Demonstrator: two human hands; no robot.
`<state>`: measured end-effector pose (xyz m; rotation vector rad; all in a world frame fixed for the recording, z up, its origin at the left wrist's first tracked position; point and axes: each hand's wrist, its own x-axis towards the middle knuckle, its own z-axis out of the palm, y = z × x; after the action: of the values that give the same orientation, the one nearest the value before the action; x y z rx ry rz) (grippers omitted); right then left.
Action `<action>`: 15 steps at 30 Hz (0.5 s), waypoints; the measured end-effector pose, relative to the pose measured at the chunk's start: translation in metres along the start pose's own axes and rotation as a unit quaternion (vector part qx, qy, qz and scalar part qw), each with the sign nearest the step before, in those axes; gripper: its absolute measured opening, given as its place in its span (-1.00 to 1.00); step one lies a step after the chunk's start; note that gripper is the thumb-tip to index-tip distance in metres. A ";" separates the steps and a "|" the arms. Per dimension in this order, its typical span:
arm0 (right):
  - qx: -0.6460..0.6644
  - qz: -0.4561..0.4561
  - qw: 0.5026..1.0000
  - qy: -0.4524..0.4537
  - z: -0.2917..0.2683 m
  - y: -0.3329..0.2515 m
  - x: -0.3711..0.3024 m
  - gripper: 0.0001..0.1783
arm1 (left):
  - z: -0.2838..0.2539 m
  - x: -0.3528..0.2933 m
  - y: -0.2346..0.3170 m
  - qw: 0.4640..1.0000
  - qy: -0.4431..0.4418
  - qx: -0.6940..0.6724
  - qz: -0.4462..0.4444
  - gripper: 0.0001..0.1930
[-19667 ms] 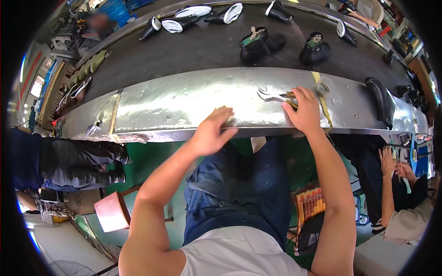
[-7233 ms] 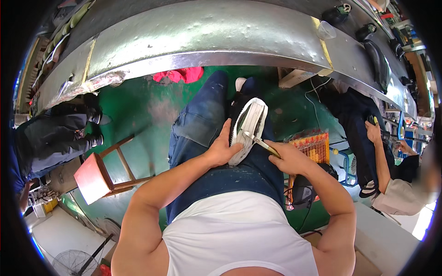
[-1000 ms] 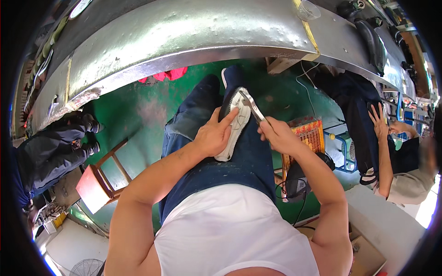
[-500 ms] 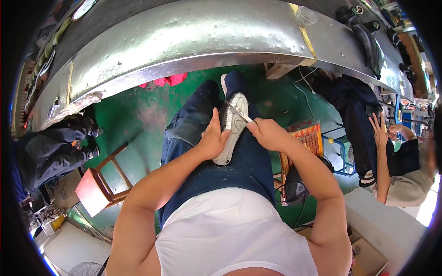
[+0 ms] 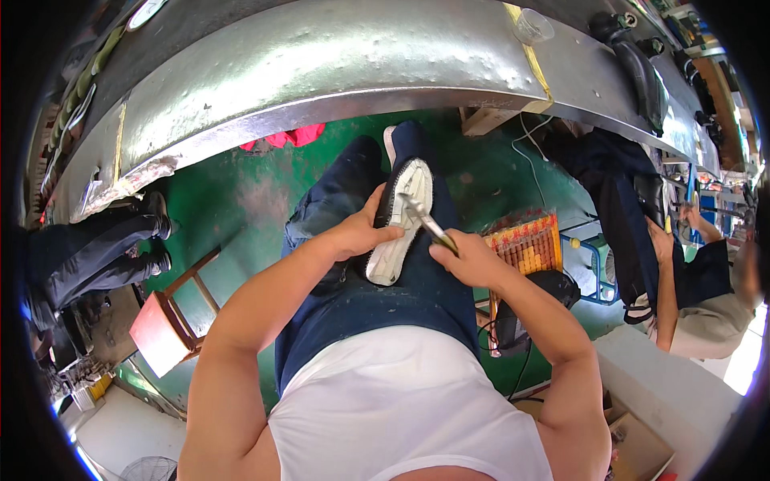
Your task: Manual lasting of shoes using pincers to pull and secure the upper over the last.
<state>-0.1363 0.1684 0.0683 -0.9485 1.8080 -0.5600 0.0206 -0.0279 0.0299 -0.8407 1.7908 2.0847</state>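
A dark shoe upper pulled over a last, its whitish underside (image 5: 391, 248) facing up, rests upside down on my thighs. My left hand (image 5: 365, 234) clasps it along its left side, thumb laid over the edge of the underside. In my right hand (image 5: 469, 258) is a pair of silver metal pincers (image 5: 429, 222), gripped by the handles. Their head lies over the upper middle of the underside; whether the jaws touch it, I cannot tell. The fingers of my left hand under the shoe are hidden.
A long metal-topped bench (image 5: 321, 64) curves across in front, with a clear plastic cup (image 5: 532, 28) on it. A wooden stool (image 5: 164, 329) stands at left, a woven-seat chair (image 5: 525, 248) at right. People sit at both sides; one person's hand (image 5: 662, 240) shows at right.
My right hand has shifted slightly right and down, and the pincers' head has turned to lie over the underside. My left hand has tilted the shoe a little and moved its grip.
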 end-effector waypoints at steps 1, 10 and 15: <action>0.016 0.029 0.999 -0.020 -0.008 -0.002 -0.008 -0.62 | -0.004 0.002 0.002 1.000 -0.007 0.000 -0.006 0.06; -0.223 -0.075 0.970 -0.066 0.009 -0.002 -0.028 -0.58 | -0.010 0.012 -0.005 0.997 -0.065 -0.042 -0.006 0.08; -0.262 -0.073 0.958 -0.088 0.003 -0.026 -0.021 -0.57 | -0.015 0.008 0.001 0.996 -0.061 -0.055 -0.029 0.06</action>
<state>-0.1202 0.1700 0.0975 -1.4495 1.7617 -0.0696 0.0177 -0.0438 0.0247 -0.7657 1.5840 2.1631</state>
